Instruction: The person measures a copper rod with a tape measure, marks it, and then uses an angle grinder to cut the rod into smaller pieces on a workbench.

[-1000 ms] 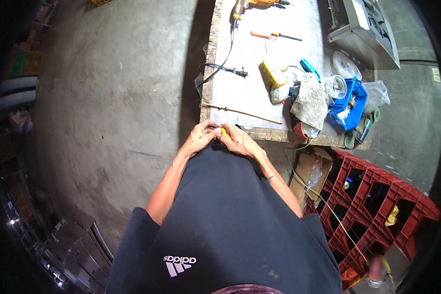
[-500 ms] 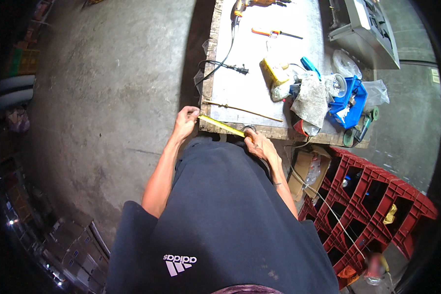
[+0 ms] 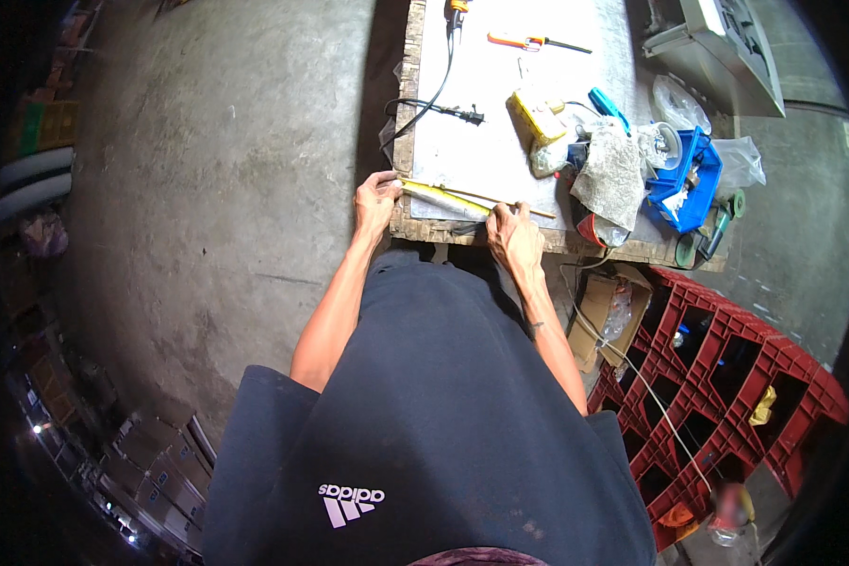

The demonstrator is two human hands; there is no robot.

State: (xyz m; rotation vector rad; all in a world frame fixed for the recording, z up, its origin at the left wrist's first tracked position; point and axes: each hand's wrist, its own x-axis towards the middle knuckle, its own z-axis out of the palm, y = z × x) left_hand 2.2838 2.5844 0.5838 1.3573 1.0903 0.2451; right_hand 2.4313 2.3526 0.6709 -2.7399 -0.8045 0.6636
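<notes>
A yellow tape measure (image 3: 446, 199) is stretched between my hands over the near end of the workbench (image 3: 575, 247). At the bench's left corner, the fingers of my left hand (image 3: 377, 200) pinch the tape's free end. My right hand (image 3: 515, 234) is closed around the other end, hiding the case. Right along the tape lies a thin brown rod (image 3: 541, 214), partly covered by it and by my right fingers. Whether my fingers also grip the rod, I cannot tell.
Farther up lie a black plug and cable (image 3: 462, 114) and an orange lighter-like tool (image 3: 530, 42). To the right are a grey rag (image 3: 608, 179), a blue bin (image 3: 710, 189) and an angle grinder (image 3: 717, 231). A red plastic pallet (image 3: 726, 358) stands beside the bench.
Both hands have moved forward over the bench, bringing the tape from the front edge up against the rod. The view has shifted slightly.
</notes>
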